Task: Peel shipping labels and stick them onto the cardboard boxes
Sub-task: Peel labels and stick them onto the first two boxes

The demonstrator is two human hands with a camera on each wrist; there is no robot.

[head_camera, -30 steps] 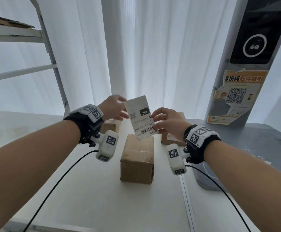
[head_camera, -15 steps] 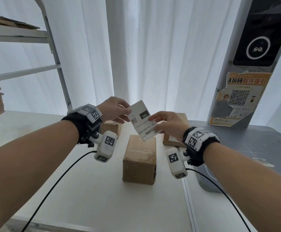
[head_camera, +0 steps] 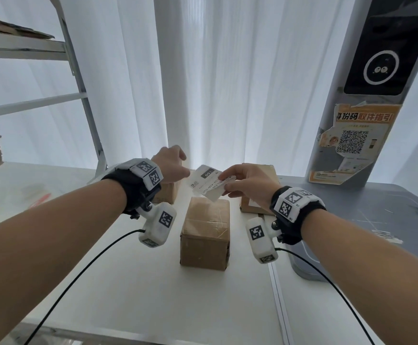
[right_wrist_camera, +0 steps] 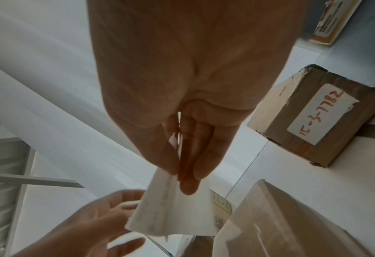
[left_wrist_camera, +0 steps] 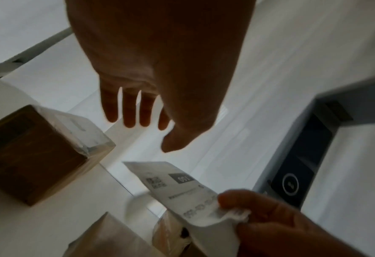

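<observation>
In the head view a white shipping label [head_camera: 206, 181] with a barcode and a black "150" patch hangs tilted just above the middle cardboard box [head_camera: 206, 232]. My right hand [head_camera: 224, 181] pinches its right end between thumb and fingers, and the right wrist view shows the same pinch on the label [right_wrist_camera: 177, 213]. My left hand [head_camera: 178, 165] is beside the label's left edge with straight fingers [left_wrist_camera: 125, 113], apart from the label [left_wrist_camera: 177, 187]. A second box [head_camera: 168, 192] sits behind the left wrist. A third box [right_wrist_camera: 314, 118] carries a handwritten red-numbered sticker.
The boxes stand on a white table [head_camera: 128, 282] that adjoins a grey table [head_camera: 377, 215] on the right. A grey pillar [head_camera: 352, 145] with a screen and a QR poster rises at the back right. A metal shelf rack [head_camera: 86, 95] stands at the left, before white curtains.
The label has come down and tipped flatter over the middle box. My left hand has let go of its left edge and opened; the right hand still holds it.
</observation>
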